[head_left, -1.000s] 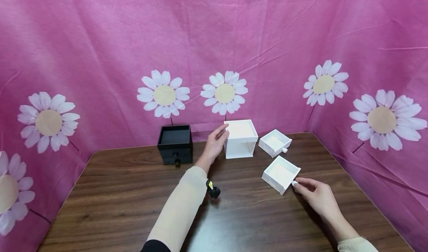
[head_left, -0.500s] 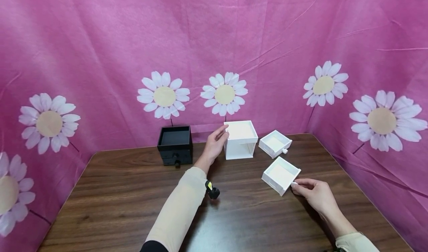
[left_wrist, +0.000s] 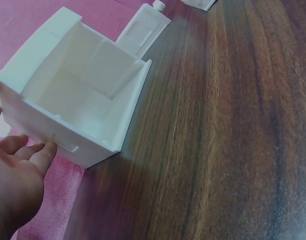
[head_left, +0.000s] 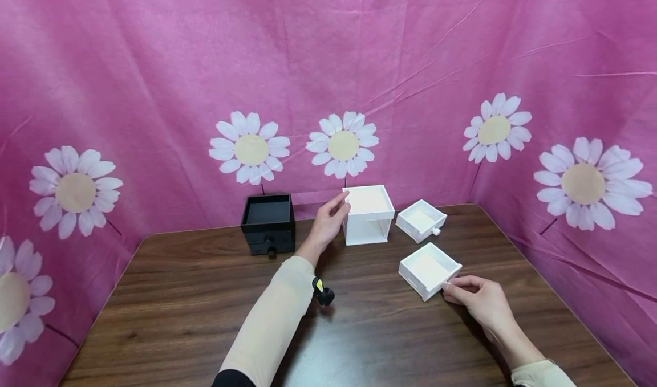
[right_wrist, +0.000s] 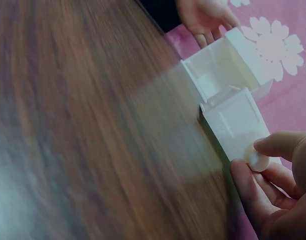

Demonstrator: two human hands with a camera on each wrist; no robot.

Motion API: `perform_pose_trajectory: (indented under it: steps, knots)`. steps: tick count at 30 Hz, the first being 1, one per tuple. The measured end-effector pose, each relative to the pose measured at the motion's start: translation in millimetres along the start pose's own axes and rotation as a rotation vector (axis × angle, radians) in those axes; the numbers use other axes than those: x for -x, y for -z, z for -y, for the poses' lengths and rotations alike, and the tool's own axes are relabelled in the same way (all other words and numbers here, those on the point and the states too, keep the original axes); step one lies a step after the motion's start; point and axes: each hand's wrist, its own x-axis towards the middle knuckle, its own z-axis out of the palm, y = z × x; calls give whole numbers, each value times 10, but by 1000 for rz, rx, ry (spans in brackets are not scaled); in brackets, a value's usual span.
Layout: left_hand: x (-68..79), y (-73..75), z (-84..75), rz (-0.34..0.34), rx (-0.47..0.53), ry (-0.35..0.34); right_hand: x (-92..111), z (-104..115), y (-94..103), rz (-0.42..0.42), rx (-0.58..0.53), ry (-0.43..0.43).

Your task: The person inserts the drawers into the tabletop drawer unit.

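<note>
A white box frame [head_left: 365, 227] with an open front stands at the back middle of the table. My left hand [head_left: 328, 223] is at its left side, fingertips touching the side wall [left_wrist: 48, 132] and the top rim. In front and to the right is a white drawer [head_left: 429, 267], shallow and open on top. My right hand [head_left: 482, 301] pinches the drawer's round white knob [right_wrist: 258, 161] between thumb and fingers. From the right wrist, the drawer front [right_wrist: 238, 125] overlaps the box frame. Behind it rests a second white drawer [head_left: 421, 221], its knob facing front right.
To the left stands a black box [head_left: 268, 210] with a recessed top and a drawer knob at its front. A pink cloth [head_left: 328, 51] printed with daisies rises behind the wooden table [head_left: 179, 307] and along its sides.
The drawer in my right hand has shifted slightly left and turned a little, its knob side now facing more to the front. My left hand stays at the box frame.
</note>
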Motion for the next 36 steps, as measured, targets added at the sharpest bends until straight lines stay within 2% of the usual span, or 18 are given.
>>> perform_pose_trajectory:
  steps: [12, 24, 36]
  knots:
    - [-7, -3, 18, 6, 0, 9, 52, -41, -129, -53, -212, -30]
    - [-19, -5, 15, -13, 5, -10, 76, -3, -234, -67, -324, 13]
    - [-28, -9, 30, -9, 5, -1, 93, 43, -343, -73, -353, 3]
